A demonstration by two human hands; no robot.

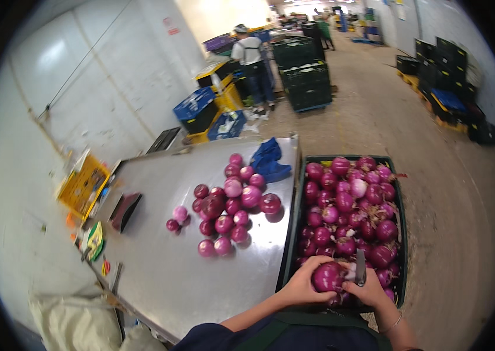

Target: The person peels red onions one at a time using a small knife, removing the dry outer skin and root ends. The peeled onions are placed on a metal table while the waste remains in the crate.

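My left hand [303, 281] grips a large red onion [328, 276] from its left side, above the near end of a dark green crate [402, 263]. In my right hand [370, 287] is a knife, its blade [360, 267] pointing away from me. The right thumb and fingers also touch the onion's right side, where a pale bit of skin or root shows. Many red onions [344, 202] with dry skins and roots fill the crate. To the left, several shiny red onions [225, 202] lie grouped on a stainless steel table [164, 272].
A blue cloth or glove [270, 162] lies at the table's far right corner. Scissors [105, 266] and a yellow basket [85, 184] are along the left edge. Beyond stand stacked dark crates [302, 79] and a person [249, 61] facing away. A pale sack [76, 322] sits lower left.
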